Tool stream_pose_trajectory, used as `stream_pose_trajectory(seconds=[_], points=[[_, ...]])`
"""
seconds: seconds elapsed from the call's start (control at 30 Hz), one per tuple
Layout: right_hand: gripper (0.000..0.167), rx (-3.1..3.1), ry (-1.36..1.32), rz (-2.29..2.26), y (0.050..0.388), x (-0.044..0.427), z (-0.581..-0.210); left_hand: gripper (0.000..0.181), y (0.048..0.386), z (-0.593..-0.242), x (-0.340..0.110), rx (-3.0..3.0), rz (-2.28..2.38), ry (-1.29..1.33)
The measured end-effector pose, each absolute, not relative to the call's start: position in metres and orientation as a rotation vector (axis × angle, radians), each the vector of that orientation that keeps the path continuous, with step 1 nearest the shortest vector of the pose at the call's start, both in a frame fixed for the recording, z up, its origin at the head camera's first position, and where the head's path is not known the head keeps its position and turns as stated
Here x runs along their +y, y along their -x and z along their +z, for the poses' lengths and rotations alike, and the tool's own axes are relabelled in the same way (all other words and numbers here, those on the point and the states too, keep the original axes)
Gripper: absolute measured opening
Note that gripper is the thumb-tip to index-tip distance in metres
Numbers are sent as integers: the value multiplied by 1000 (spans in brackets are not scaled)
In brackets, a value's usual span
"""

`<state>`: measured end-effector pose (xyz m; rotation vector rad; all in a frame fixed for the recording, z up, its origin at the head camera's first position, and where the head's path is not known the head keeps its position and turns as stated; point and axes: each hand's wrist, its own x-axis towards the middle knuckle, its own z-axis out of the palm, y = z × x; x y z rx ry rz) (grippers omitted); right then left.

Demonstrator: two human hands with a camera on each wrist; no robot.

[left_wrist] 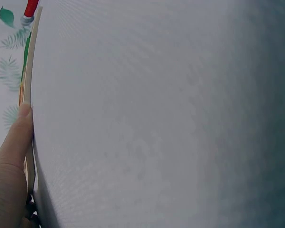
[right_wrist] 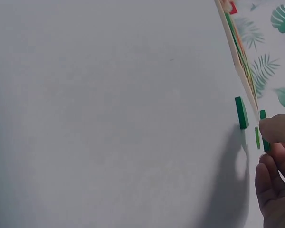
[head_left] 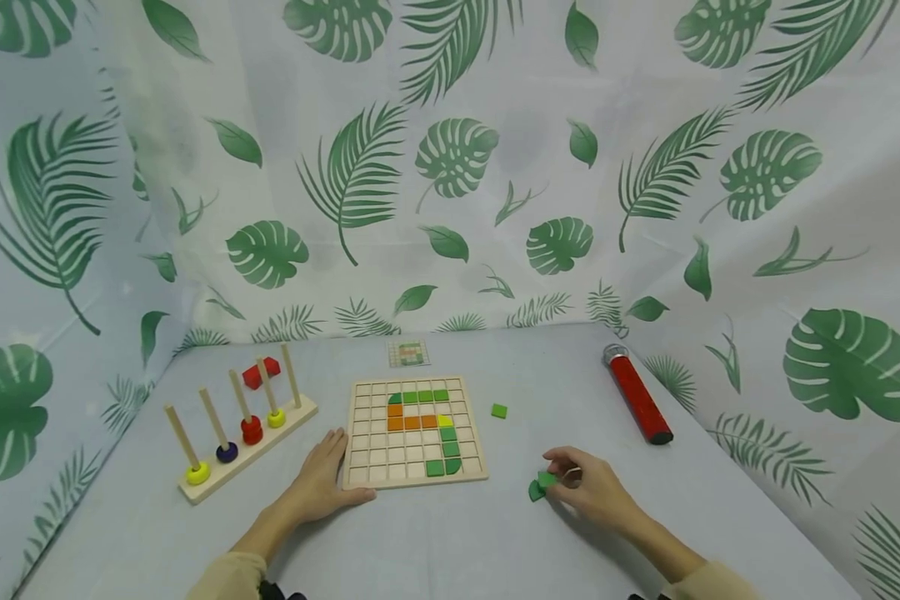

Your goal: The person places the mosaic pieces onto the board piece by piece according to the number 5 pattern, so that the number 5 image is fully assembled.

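Observation:
A wooden grid board (head_left: 375, 475) lies on the table, with green, orange and yellow tiles forming a bent pattern. My left hand (head_left: 322, 479) rests at the board's near left corner, fingers along its left side and thumb (left_wrist: 20, 130) against its front edge. Right of the board, my right hand (head_left: 588, 487) pinches a green tile (head_left: 546, 480) between thumb and fingers, just above the table. Another dark green tile (head_left: 536, 490), with a curved edge, lies right beside it; in the right wrist view this loose tile (right_wrist: 241, 113) is apart from the fingers.
A light green square tile (head_left: 499, 411) lies right of the board. Behind the board is a small pattern card (head_left: 408, 353). At left stands a peg rack (head_left: 251, 454) with coloured rings, a red block (head_left: 261, 372) behind it. A red flashlight (head_left: 637, 395) lies at far right.

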<state>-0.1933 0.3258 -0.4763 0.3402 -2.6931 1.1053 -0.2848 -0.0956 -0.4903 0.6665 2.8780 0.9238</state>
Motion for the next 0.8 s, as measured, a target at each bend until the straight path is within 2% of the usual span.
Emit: stream_pose_trajectory(seconds=[0.27,0.6,0.8], points=[[39,-2652,-431,1103,216,301,-474,111,284,-490,-100,2896,920,-659],[40,-2643,-406,1087,225,292,-475,111,289,-490,-94,2891,890,-640],[41,-2593,-485,1087,231,286,-473,111,288,-492,-94,2883,916,-602]])
